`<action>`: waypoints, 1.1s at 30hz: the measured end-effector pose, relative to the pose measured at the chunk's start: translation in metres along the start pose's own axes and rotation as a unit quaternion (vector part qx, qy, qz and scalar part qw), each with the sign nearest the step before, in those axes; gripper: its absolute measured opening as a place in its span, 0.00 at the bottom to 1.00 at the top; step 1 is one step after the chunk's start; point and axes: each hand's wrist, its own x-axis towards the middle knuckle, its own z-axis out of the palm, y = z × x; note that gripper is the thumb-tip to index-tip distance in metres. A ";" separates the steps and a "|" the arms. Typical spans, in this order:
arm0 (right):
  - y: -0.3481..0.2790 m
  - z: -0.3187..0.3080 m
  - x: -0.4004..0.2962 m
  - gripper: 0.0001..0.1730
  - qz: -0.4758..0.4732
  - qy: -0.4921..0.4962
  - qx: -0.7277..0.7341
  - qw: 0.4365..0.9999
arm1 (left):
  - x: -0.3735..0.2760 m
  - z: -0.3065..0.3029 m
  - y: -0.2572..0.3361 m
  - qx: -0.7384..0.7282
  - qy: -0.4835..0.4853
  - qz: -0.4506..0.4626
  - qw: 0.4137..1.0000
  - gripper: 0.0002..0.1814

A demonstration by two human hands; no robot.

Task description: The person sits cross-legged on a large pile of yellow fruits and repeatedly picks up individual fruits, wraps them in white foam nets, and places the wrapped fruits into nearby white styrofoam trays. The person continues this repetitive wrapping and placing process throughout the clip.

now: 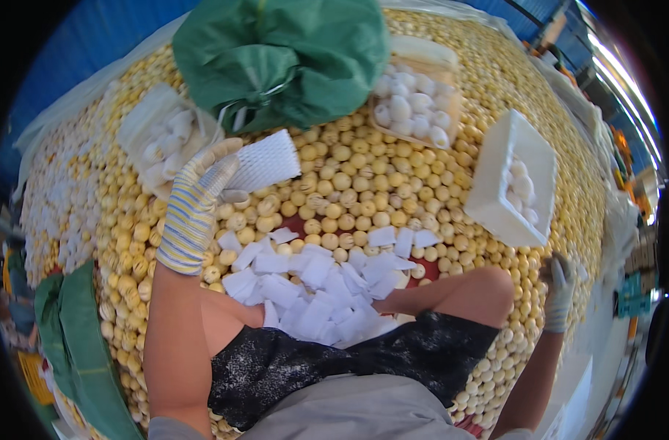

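Observation:
My left hand (202, 192), in a striped knit glove, holds a flattened white foam net sleeve (266, 160) between fingers and thumb, above round yellow fruit (343, 181) that look like melons. Out to the right, my right hand (557, 278), gloved too, hangs low over the pile; whether it holds anything is hidden. Many flat white foam sleeves (312, 280) lie heaped between my legs. Net-wrapped fruit (411, 104) fills a basket at the top. More wrapped fruit (521, 184) sits inside a tilted white box (488, 181) on the right.
A big green sack (279, 60) stands at the top, beside a pale basket (142, 121) with white-wrapped pieces at the upper left. Green cloth (81, 352) lies at the lower left. Yellow fruit surrounds my legs, with plastic sheeting (593, 132) along the pile's edge.

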 end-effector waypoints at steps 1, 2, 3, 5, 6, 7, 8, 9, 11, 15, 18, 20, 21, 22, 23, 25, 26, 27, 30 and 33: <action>-0.032 0.045 0.016 0.20 -0.027 -0.042 -0.017 0.999 | -0.006 -0.007 0.007 0.008 0.020 0.003 1.000 0.24; -0.044 0.074 0.035 0.20 -0.034 -0.091 -0.010 0.995 | -0.007 -0.012 0.007 0.014 0.024 0.006 1.000 0.25; -0.059 0.122 0.045 0.20 -0.035 -0.136 -0.016 0.990 | -0.013 -0.019 0.009 0.030 0.036 0.008 0.999 0.25; -0.059 0.200 0.065 0.20 -0.029 -0.243 -0.014 0.969 | -0.021 -0.028 0.011 0.048 0.059 0.012 0.997 0.25; -0.044 0.241 0.072 0.20 -0.016 -0.286 -0.024 0.958 | -0.025 -0.032 0.013 0.060 0.075 0.012 0.995 0.25; -0.031 0.281 0.074 0.19 0.003 -0.307 -0.071 0.949 | -0.026 -0.034 0.009 0.067 0.087 0.010 0.994 0.26; -0.003 0.310 0.081 0.18 -0.004 -0.352 -0.103 0.930 | -0.022 -0.033 0.007 0.072 0.100 0.017 0.992 0.25; 0.042 0.339 0.091 0.18 0.007 -0.369 -0.125 0.921 | -0.016 -0.033 0.004 0.090 0.102 0.013 0.991 0.25; 0.113 0.385 0.090 0.19 -0.050 -0.379 -0.229 0.895 | -0.005 -0.035 -0.001 0.123 0.104 0.001 0.987 0.23; 0.129 0.479 0.049 0.34 -0.082 -0.356 -0.443 0.819 | -0.011 -0.054 -0.003 0.153 0.186 -0.015 0.970 0.21; 0.193 0.469 0.068 0.38 -0.095 -0.354 -0.454 0.812 | 0.007 -0.043 0.005 0.149 0.150 -0.034 0.977 0.21; 0.193 0.489 0.060 0.39 -0.113 -0.383 -0.481 0.780 | 0.013 -0.037 0.009 0.159 0.134 -0.047 0.977 0.21; 0.191 0.496 0.057 0.40 -0.121 -0.392 -0.495 0.766 | 0.017 -0.036 0.005 0.161 0.128 -0.061 0.977 0.21; 0.187 0.506 0.056 0.42 -0.115 -0.395 -0.533 0.740 | 0.019 -0.035 0.004 0.165 0.123 -0.071 0.976 0.21; 0.183 0.512 0.055 0.42 -0.094 -0.397 -0.538 0.738 | 0.021 -0.034 0.003 0.168 0.117 -0.081 0.975 0.22; 0.173 0.518 0.057 0.41 -0.052 -0.397 -0.548 0.734 | 0.024 -0.036 0.004 0.193 0.108 -0.086 0.972 0.21; 0.175 0.521 0.052 0.40 -0.028 -0.370 -0.490 0.789 | 0.024 -0.036 0.004 0.205 0.103 -0.088 0.969 0.21; 0.179 0.517 0.053 0.40 0.071 -0.356 -0.325 0.873 | 0.028 -0.033 0.005 0.186 0.096 -0.098 0.973 0.21; 0.152 0.508 0.051 0.36 0.274 -0.263 0.159 0.911 | 0.035 -0.024 0.007 0.143 0.072 -0.138 0.977 0.22; 0.068 0.504 0.030 0.33 0.173 -0.320 0.278 0.889 | 0.031 -0.019 -0.002 0.121 0.061 -0.166 0.977 0.23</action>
